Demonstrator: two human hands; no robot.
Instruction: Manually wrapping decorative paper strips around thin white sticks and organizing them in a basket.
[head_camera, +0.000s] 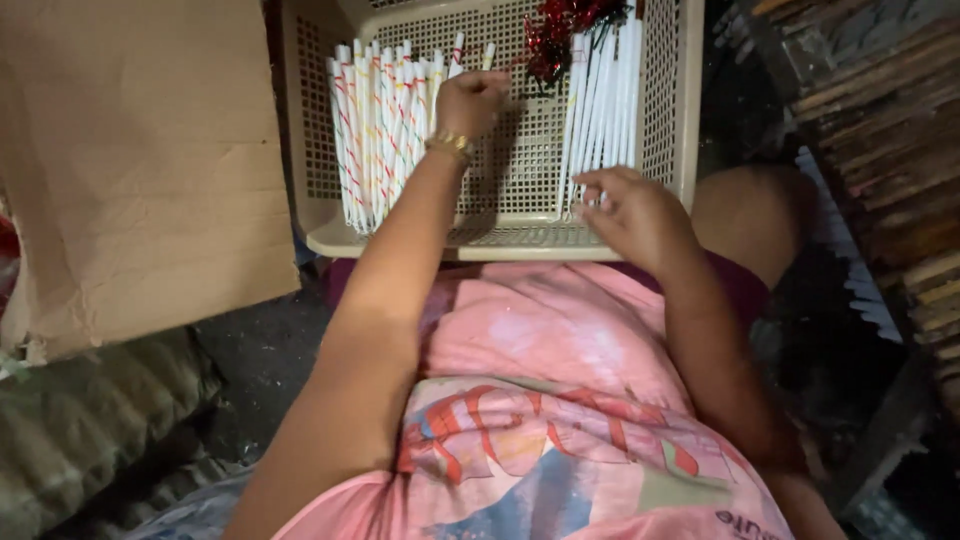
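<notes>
We note the left hand (470, 100) at about 12 o'clock in the basket (520, 235), fingers curled beside the striped sticks (378, 130); whether it grips one we cannot tell. The right hand (635, 212) rests at 2 o'clock with fingers loosely bent on the lower ends of the plain white sticks (600, 100), under the red tinsel (560, 30). Risk, in our judgement: the basket sits on the lap, its near rim unsupported — a nudge could tip it and scatter both bundles. Cardboard (130, 160) closes 9 o'clock, stacked wood (880, 140) crowds 3 o'clock; free room lies only mid-basket.
</notes>
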